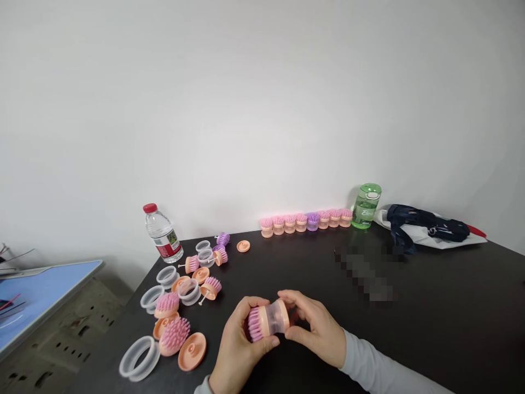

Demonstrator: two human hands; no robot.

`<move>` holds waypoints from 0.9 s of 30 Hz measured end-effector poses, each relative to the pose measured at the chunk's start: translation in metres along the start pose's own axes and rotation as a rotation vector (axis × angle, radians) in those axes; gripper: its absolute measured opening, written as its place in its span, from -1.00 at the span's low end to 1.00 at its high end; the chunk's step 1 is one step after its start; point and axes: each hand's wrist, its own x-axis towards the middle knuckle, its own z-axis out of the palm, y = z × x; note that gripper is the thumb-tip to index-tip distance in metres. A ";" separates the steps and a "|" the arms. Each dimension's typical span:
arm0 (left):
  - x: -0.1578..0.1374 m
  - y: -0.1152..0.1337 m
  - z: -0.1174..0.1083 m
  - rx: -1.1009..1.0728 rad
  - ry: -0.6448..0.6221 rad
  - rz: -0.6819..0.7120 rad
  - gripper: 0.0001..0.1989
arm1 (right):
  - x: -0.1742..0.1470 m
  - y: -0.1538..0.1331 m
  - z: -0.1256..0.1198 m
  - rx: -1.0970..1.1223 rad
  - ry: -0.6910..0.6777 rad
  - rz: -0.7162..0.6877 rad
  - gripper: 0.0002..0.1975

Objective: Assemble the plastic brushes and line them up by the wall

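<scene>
**Head view: a pink-bristled brush (276,318) held sideways above a black counter (430,312)**

Nearest, at lower centre, the left hand (238,345) grips the brush around its bristle end, thumb below and fingers (255,302) above. The right hand (318,328) pinches the peach base at the other end. The bristles point left. The brush looks light, with a stiff body, bendy bristles and a clear waist that may be slippery; its peach rims seem the surest hold. The waist looks empty.

To the left lie loose parts: a clear ring (155,358), hollow right through; a peach disc (192,352); and a pink bristle head (174,337). More rings, discs and heads lie behind them, some heads with stems, one purple (223,239).

Farther back stands a red-capped bottle (167,241), apparently holding clear water. Along the wall (262,109), eight assembled brushes (289,224) stand in a row, the fifth purple. Beside its right end is a green bottle (366,208), its contents unclear, then a white bag (441,241) under a dark pouch (451,229).
</scene>
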 end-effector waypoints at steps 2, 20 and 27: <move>0.000 0.002 0.000 0.029 0.001 0.001 -0.51 | 0.000 0.000 0.001 -0.023 -0.009 0.000 -0.57; 0.005 -0.035 -0.005 0.421 0.198 0.291 -0.30 | 0.036 -0.006 0.017 -0.424 -0.116 -0.255 -0.46; 0.007 -0.042 0.000 0.485 0.265 0.275 -0.26 | 0.100 0.037 -0.001 -0.660 0.085 -0.286 -0.63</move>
